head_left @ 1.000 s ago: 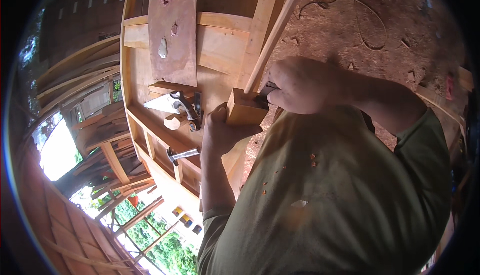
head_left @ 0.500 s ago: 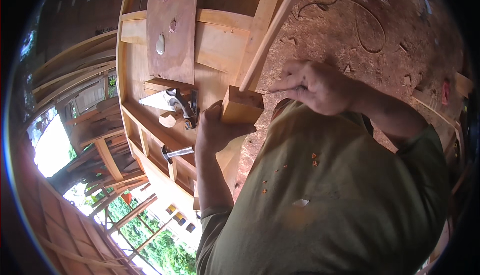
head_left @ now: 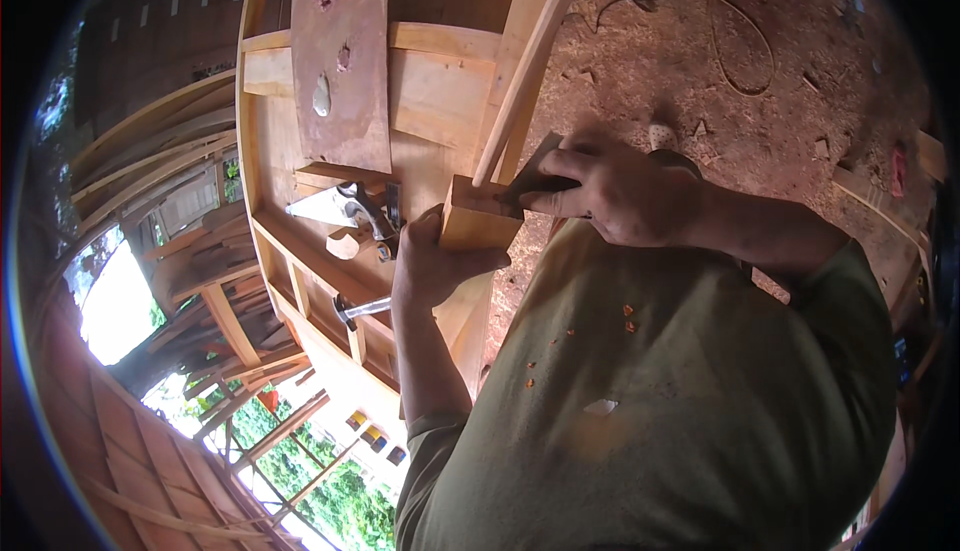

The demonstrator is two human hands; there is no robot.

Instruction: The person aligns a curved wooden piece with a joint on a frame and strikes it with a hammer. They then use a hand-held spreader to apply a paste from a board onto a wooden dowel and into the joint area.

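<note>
My left hand grips a squared wooden block from below and the side, its thumb along the block's left face. The block's end faces up, next to a long wooden strip that runs away from me. In my right hand a thin, flat, dark piece is pinched between thumb and fingers. Its near part lies at the block's right upper edge; whether it touches the wood I cannot tell. What this piece is made of does not show clearly.
On the wooden frame bench lie a brown board with whitish smears, a handsaw and a hammer. A looped cord and wood scraps lie on the dusty floor. Stacked lumber stands left.
The flat piece in my right hand was edge-on and now shows its broad dark face, tilted closer over the block. My left hand keeps its hold on the block.
</note>
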